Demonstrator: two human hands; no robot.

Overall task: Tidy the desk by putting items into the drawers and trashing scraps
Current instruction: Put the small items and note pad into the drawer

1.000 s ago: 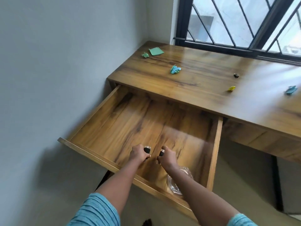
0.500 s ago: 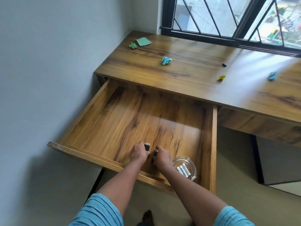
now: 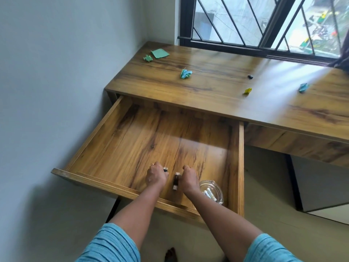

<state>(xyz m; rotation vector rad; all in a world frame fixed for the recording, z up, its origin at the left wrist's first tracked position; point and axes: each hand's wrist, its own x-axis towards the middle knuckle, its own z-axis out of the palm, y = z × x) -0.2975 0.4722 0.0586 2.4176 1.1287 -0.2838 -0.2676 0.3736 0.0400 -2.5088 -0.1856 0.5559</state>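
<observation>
The wooden drawer [image 3: 105, 183] stands pulled far out under the desk [image 3: 217, 95]. Both my hands are down inside it near the front wall. My left hand [image 3: 155, 176] is closed around a small black stick with a silver end [image 3: 165, 169]. My right hand [image 3: 190, 180] pinches the top end of a second black stick [image 3: 175, 182], which lies lengthwise on the drawer floor. A glass dish [image 3: 219, 188] with white cylinders sits in the drawer's front right corner, just right of my right wrist.
Scraps lie on the desk top: a flat green paper [image 3: 159, 53], a green crumple [image 3: 147, 58], a teal crumple [image 3: 186, 73], a small black bit [image 3: 250, 76], a yellow scrap [image 3: 247, 90] and a blue crumple [image 3: 303, 87]. A wall runs along the left, a barred window behind.
My hands have drawn slightly apart inside the drawer. The right hand's black stick has come down to lie flat on the drawer floor. The glass dish is now fully visible.
</observation>
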